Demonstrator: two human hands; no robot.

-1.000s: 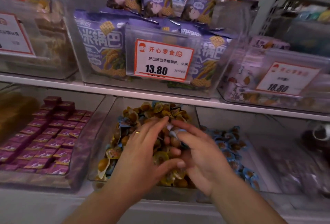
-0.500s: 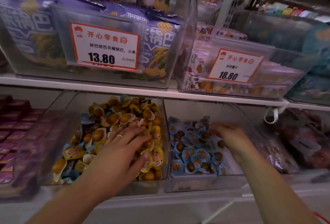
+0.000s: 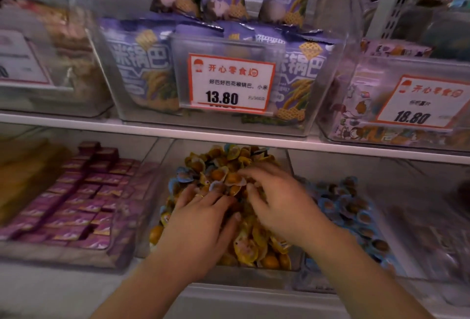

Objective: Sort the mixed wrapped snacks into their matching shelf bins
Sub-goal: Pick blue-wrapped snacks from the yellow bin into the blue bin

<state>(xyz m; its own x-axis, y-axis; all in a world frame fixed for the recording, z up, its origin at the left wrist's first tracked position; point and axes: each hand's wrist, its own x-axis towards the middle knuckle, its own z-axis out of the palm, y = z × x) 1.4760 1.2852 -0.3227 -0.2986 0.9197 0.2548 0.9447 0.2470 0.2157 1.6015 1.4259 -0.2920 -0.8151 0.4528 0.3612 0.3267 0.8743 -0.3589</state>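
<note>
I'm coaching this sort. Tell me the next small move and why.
Probably pinch a blue-wrapped snack from the yellow-wrapped pile and carry it to the blue bin on the right. Several blue wrappers sit along the pile's left edge, just beyond the left hand; the right hand rests on yellow ones.

Yellow-wrapped snacks point(image 3: 250, 247) heaped in middle clear bin point(image 3: 162, 206) (few blue-wrapped strays point(image 3: 184, 177))
</note>
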